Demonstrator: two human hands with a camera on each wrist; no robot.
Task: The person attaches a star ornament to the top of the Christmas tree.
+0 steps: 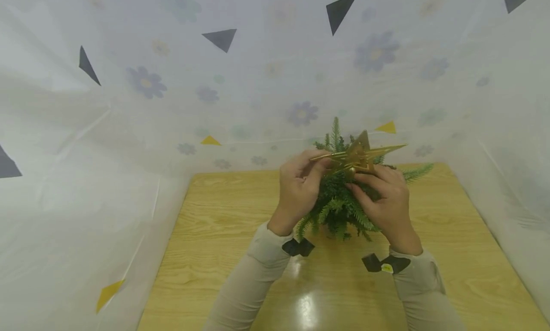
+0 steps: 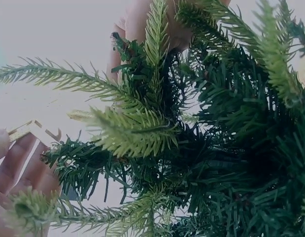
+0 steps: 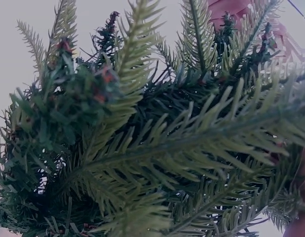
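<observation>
In the head view a gold five-pointed star is over the top of a small artificial Christmas tree. My left hand pinches one of the star's points between thumb and fingers. My right hand has its thumb and fingers curled at the star's lower part, close to a small gold ball; the exact contact is partly hidden by the greenery. Green branches fill much of the left wrist view, with a gold strip beside fingers at its left edge. Dense needles cover most of the right wrist view.
The tree stands on a wood-grain table towards its far side. Behind it hangs a pale flowered sheet with dark and yellow triangles. Black wrist devices sit at both cuffs.
</observation>
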